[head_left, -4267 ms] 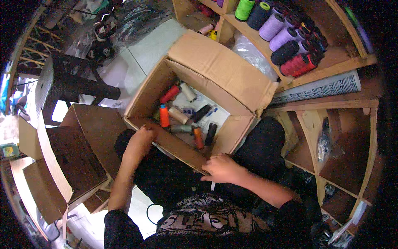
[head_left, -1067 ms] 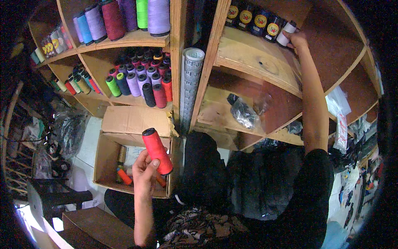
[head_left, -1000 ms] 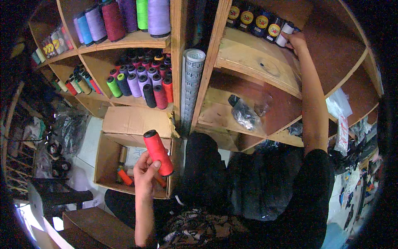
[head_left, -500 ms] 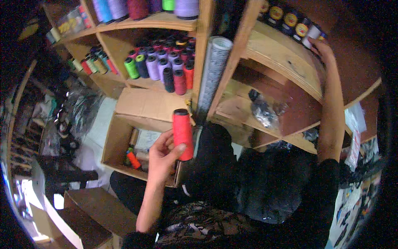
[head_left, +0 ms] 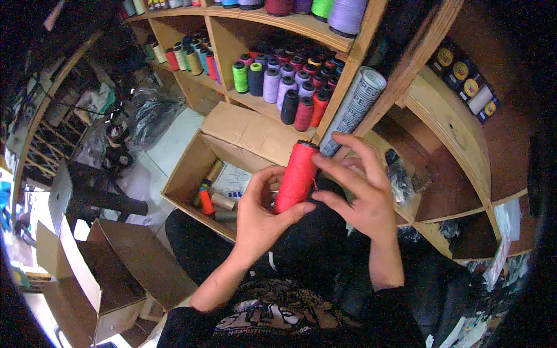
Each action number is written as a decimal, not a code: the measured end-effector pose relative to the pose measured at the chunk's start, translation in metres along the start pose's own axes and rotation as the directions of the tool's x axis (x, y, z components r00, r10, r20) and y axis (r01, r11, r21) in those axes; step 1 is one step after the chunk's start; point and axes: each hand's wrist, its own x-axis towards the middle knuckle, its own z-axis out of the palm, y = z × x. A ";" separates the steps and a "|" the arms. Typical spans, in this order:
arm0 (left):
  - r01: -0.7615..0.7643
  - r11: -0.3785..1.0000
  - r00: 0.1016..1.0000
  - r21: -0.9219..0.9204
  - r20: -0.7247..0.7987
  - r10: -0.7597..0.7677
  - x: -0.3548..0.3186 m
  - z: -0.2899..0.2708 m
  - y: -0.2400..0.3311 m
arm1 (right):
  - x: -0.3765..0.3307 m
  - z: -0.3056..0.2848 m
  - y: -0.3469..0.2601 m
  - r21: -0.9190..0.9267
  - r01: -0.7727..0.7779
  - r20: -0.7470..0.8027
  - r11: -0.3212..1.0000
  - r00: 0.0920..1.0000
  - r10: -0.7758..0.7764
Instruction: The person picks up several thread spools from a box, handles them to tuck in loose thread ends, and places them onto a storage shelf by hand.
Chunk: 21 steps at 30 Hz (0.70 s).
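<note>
A red thread spool [head_left: 296,180] with a dark end cap stands tilted in front of me, above the edge of an open cardboard box. My left hand [head_left: 258,211] is wrapped round its lower part, thumb across the front. On the spool's other side is my right hand [head_left: 365,200], fingers spread and curved; a fingertip meets the upper side of the spool near the cap. A short loose end of red thread shows between the right thumb and fingers; whether they touch it I cannot tell.
The cardboard box [head_left: 243,129] holds an orange spool [head_left: 206,200] and bare tubes. Wooden shelves behind carry several coloured spools [head_left: 271,86]. A patterned roll [head_left: 354,107] leans beside the upright. Dark-labelled spools [head_left: 471,87] line the right shelf. Empty-looking cartons [head_left: 119,261] stand lower left.
My right hand has left the white spool on the right shelf and come to the red spool. The red spool, still in my left hand, is now farther right in view, which has shifted.
</note>
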 end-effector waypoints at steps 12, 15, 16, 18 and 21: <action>0.120 0.976 0.984 -0.181 -0.110 -0.142 -0.009 -0.014 0.007 | -0.024 0.048 0.016 0.334 -0.042 -0.205 0.942 0.972 0.116; 0.086 0.978 0.979 -0.190 -0.164 -0.118 -0.011 -0.017 0.001 | -0.029 0.049 0.014 0.623 -0.126 -0.138 0.772 0.954 0.267; 0.085 0.978 0.980 -0.191 -0.163 -0.117 -0.011 -0.019 0.000 | -0.030 0.050 0.015 0.621 -0.125 -0.139 0.774 0.954 0.266; 0.143 0.982 0.961 -0.124 -0.220 -0.167 -0.011 -0.022 -0.002 | -0.032 0.052 0.017 0.803 -0.015 -0.170 0.596 0.952 0.254; 0.134 0.976 0.953 -0.174 -0.246 -0.175 -0.011 -0.025 -0.001 | -0.036 0.044 0.015 0.874 -0.021 -0.136 0.485 0.949 0.285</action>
